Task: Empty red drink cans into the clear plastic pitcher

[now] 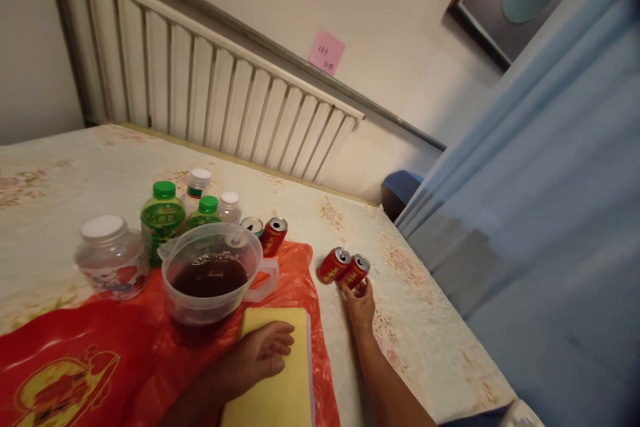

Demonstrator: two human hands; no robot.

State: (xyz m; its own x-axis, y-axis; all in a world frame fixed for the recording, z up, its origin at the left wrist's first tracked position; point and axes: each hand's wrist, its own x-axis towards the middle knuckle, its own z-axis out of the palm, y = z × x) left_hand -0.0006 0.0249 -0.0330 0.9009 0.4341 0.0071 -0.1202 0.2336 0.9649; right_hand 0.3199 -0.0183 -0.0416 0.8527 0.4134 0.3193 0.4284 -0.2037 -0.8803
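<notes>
My right hand (361, 303) has its fingers around the lower part of an opened red drink can (356, 270) on the patterned tablecloth. A second red can (333, 265) stands right beside it on the left. Over a yellow notepad (280, 380) is my left hand (267, 350), fingers loosely curled and apart, holding nothing. Behind it, a clear plastic measuring jug (215, 307) with dark brown liquid rests on a red plastic sheet (295, 273). Another red can (275, 236) stands behind the jug's handle, next to a can with a greenish rim (252, 225).
Left of the jug stand a white-lidded jar (113, 260), green-capped bottles (163, 217) and small white-capped bottles (230, 208). A red tray (75, 360) fills the near left. A radiator (210, 73) lines the wall; a blue curtain (540, 200) hangs at the right.
</notes>
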